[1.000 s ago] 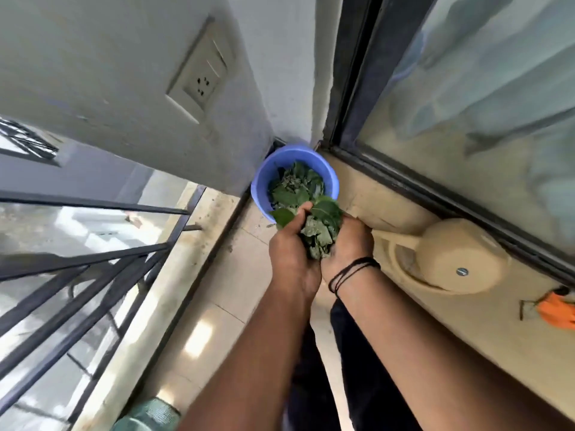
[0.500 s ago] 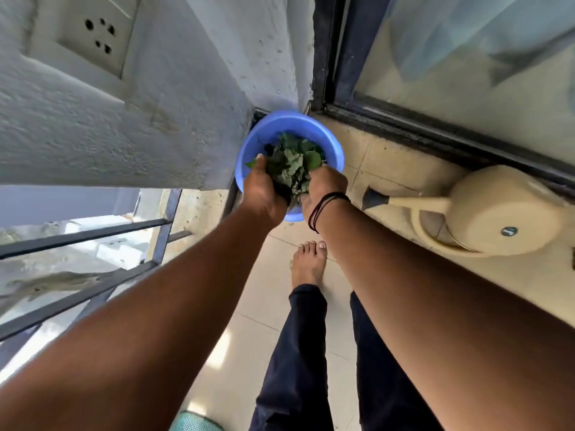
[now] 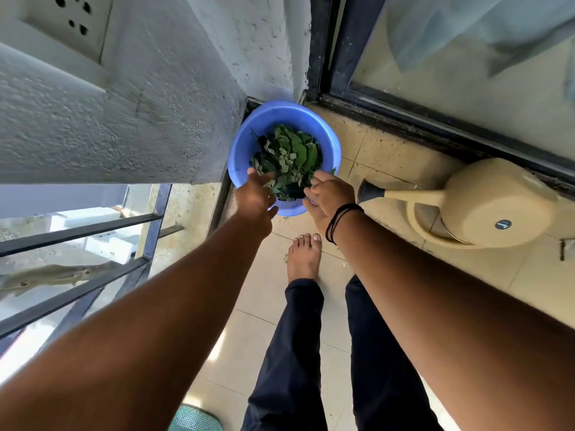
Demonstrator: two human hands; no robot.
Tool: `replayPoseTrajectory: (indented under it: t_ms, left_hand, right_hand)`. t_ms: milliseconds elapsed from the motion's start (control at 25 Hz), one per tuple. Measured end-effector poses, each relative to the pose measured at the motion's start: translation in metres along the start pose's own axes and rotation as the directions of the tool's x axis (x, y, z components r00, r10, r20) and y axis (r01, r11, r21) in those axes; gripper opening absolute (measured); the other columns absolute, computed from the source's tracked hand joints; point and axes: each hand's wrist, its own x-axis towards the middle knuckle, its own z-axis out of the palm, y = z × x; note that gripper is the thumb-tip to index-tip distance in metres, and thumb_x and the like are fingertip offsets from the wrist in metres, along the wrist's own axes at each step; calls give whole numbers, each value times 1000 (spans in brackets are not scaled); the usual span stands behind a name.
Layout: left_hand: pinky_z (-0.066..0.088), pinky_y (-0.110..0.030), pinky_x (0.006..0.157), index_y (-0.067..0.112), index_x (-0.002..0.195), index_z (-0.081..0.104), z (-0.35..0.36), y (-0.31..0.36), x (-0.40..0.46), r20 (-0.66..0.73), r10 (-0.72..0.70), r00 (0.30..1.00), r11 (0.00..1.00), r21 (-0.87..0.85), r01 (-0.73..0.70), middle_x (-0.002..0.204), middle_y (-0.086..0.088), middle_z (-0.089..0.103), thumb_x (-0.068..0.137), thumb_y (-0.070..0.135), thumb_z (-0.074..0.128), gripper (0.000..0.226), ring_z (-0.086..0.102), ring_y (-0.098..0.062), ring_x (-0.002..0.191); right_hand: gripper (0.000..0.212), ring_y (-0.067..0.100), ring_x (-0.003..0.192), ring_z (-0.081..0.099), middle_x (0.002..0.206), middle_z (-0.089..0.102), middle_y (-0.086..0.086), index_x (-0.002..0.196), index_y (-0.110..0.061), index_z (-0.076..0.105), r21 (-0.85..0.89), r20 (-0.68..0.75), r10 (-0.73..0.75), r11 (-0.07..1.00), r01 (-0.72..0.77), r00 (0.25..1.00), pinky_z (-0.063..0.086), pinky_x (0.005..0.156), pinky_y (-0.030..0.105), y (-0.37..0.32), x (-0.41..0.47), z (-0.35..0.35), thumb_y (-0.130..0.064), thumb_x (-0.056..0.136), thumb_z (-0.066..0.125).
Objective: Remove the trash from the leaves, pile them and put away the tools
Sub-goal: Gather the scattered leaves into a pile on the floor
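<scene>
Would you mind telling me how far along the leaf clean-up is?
Done: most leaves sit piled in the blue tub. In hand: the left hand and right hand are at the pile's near edge. Left: scraps by the foot, and the watering can lies on the floor.

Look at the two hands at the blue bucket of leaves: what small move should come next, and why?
Probably draw both hands back from the blue bucket. The leaves already lie heaped inside it, and the left hand and right hand hover at its near rim with fingers loose, apparently holding nothing. The watering can lies on the floor beside it.
</scene>
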Motion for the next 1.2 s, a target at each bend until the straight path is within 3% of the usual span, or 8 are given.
replayPoseTrajectory:
  t_ms: [80, 160, 320, 440, 720, 840, 960, 1200]
  left_hand:
    - [50, -36, 89, 15, 95, 67, -4, -8, -7, -19, 34, 999, 999, 43, -33, 106, -7, 64, 103, 23, 54, 17, 63, -22, 100]
    - [51, -34, 86, 15, 111, 67, -7, -13, -18, 38, 7, 999, 1000, 21, -8, 108, -2, 68, 103, 17, 54, 15, 66, -16, 97]
    - [45, -40, 102, 26, 109, 64, -19, 3, -82, 227, -94, 969, 993, -46, 107, 117, -1, 72, 101, 54, 49, 33, 67, -20, 107]
    - [41, -43, 105, 27, 112, 64, -34, 39, -170, 355, -85, 931, 996, 42, 74, 122, -2, 72, 100, 62, 40, 44, 66, -23, 113]
    - [45, -38, 96, 25, 125, 61, -49, 121, -395, 599, 57, 799, 962, 181, -205, 130, -6, 68, 103, 49, 41, 38, 62, -24, 123]
    - [46, -39, 99, 24, 125, 60, -24, 122, -455, 674, 102, 731, 970, 95, -223, 138, -13, 62, 102, 47, 42, 37, 57, -30, 129]
    - [41, -42, 108, 22, 125, 58, 10, 109, -494, 736, 56, 674, 950, 168, -262, 140, -18, 60, 96, 47, 49, 40, 58, -32, 127]
    - [56, -39, 91, 18, 134, 56, 136, 18, -586, 836, -83, 543, 868, 328, -372, 137, -16, 63, 99, 46, 50, 46, 64, -30, 120]
  right_hand:
    - [35, 33, 136, 49, 149, 48, 18, 137, -3, 51, 56, 7, 25, 998, -25, 1000, 43, 102, 39, 4, -4, -5, -5, 104, 39]
    - [21, 31, 123, 59, 141, 56, 16, 115, -6, 61, 42, 0, 59, 997, -59, 998, 49, 94, 37, 3, -22, -10, -9, 105, 42]
    - [16, 25, 92, 70, 117, 68, 13, 112, -12, 60, -35, 11, -58, 998, 58, 998, 52, 76, 32, -21, -101, -16, -14, 103, 47]
    - [15, 19, 73, 70, 98, 71, 8, 103, -16, 60, -87, -60, -180, 981, 175, 982, 55, 64, 26, -62, -199, -29, -13, 103, 45]
    - [13, 27, 79, 69, 93, 72, 11, 103, -10, 65, -35, -119, -484, 875, 483, 867, 55, 87, 41, -147, -457, -126, -14, 100, 53]
    - [14, 30, 81, 67, 90, 69, 13, 96, -10, 65, 126, -200, -605, 764, 633, 771, 52, 93, 46, -150, -546, -194, -13, 101, 52]
    - [20, 33, 87, 67, 96, 68, 17, 111, -2, 64, 232, -339, -660, 632, 740, 670, 55, 88, 43, -132, -599, -258, -15, 100, 53]
    - [20, 34, 85, 69, 96, 68, 21, 105, 1, 64, 461, -656, -476, 363, 810, 586, 57, 86, 41, -30, -661, -417, -11, 99, 50]
